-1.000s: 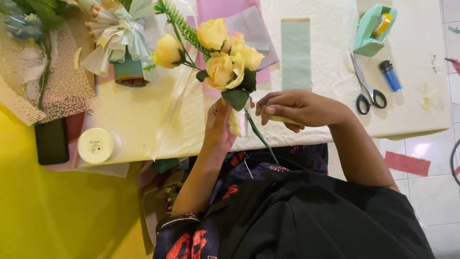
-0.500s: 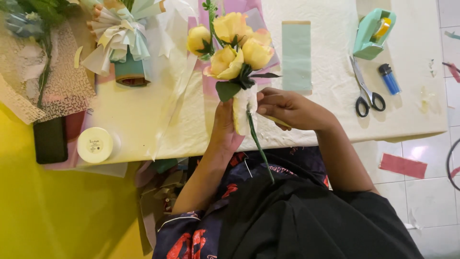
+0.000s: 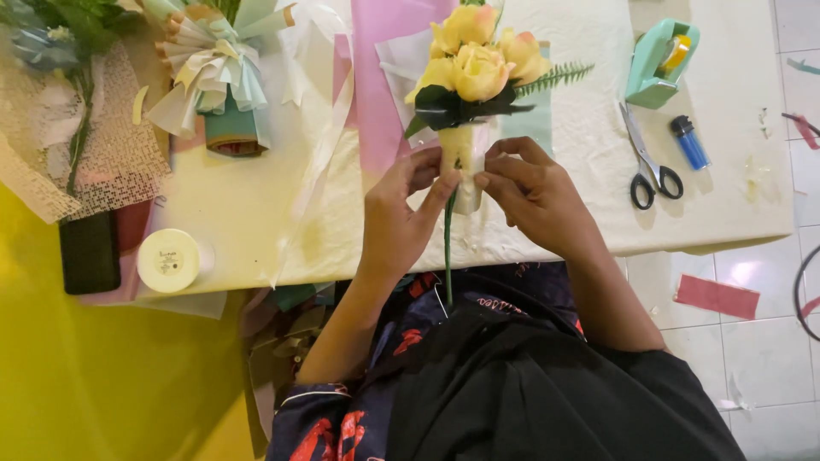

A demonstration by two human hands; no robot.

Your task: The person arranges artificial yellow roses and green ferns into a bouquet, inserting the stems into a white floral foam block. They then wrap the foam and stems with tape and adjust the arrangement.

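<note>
The small bunch of yellow artificial roses (image 3: 475,67) is standing above the table edge, both hands pinching its pale wrapped stem: left hand (image 3: 400,218), right hand (image 3: 531,198). Wrapping seems underway; continuing calls for steady turning.

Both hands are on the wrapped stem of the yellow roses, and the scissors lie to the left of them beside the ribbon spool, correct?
Not quite. The scissors lie to the right of the yellow roses, near the mint tape dispenser, as the head view shows. The left hand and right hand are indeed on the wrapped stem.
</note>
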